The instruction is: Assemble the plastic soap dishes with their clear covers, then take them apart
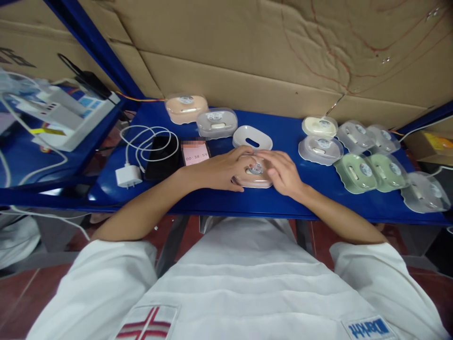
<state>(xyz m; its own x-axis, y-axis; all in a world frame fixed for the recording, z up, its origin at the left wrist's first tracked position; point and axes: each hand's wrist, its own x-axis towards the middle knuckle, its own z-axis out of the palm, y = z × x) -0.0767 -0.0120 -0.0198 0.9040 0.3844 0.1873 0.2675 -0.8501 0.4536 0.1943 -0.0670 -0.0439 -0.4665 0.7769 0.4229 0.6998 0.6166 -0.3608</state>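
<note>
Both hands rest on one pale pink oval soap box (255, 178) that lies on the blue shelf (247, 200) just in front of me. My left hand (226, 168) curls around its left side with the fingers on the lid. My right hand (281, 172) covers its right side, fingers bent over the round label on top. An open white oval tray (252, 138) with a slot lies just behind the box.
Peach (186, 108) and clear (216, 123) boxes stand behind on the left. Cream, clear and green boxes (356, 172) crowd the right. A phone showing a timer (196, 152), a black phone (163, 157) and a white charger with cable (128, 175) lie to the left. Cardboard lines the back.
</note>
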